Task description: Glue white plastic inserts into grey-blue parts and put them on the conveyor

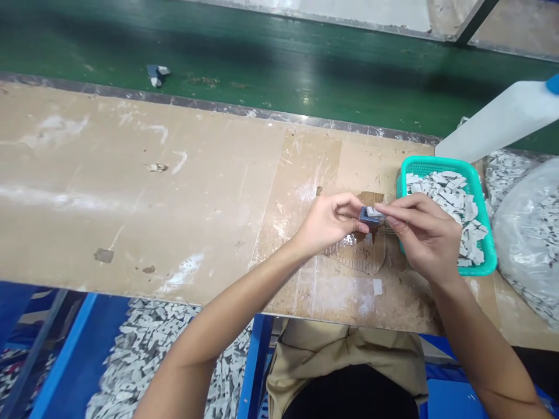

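Observation:
My left hand (329,224) pinches a small dark blue block (367,217) between thumb and fingers. My right hand (425,235) comes in from the other side, its fingertips on a pale grey tile piece (374,212) that sits against the top of the blue block. Just beyond my right hand stands a teal plastic basket (437,166) heaped with similar grey pieces (454,198). My hands hover above a worn piece of cardboard (367,256) taped to the bench, and my fingers partly hide the block.
A beige board bench (131,198) runs across the view, with a green conveyor belt (131,41) behind it carrying a small blue-and-grey item (156,74). A white plastic bottle (498,119) with a blue cap and a clear bag of grey pieces (528,238) lie at right. Below, a blue bin holds grey pieces (148,361).

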A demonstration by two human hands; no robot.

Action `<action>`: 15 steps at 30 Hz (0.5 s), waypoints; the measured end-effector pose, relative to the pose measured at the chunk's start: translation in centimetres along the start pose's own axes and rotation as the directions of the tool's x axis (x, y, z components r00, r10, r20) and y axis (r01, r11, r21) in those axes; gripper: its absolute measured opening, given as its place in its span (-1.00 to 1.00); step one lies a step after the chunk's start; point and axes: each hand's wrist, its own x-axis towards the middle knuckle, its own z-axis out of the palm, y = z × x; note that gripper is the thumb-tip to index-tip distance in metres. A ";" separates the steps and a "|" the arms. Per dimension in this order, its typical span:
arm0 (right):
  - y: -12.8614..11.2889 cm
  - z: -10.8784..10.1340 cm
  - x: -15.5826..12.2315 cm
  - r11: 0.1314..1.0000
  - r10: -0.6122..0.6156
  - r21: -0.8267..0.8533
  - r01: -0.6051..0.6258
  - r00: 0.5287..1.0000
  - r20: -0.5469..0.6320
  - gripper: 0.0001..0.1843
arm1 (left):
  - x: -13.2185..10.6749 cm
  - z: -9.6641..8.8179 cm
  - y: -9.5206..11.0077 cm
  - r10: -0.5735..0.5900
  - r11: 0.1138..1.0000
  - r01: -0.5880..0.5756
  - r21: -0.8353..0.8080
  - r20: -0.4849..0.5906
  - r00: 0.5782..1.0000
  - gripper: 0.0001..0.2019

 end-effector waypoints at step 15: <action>0.0 1.1 -0.1 0.995 -0.025 0.097 0.028 0.999 -0.028 -0.42 | -1.5 1.5 -0.3 0.179 0.960 -0.119 0.253 -0.227 0.957 -0.80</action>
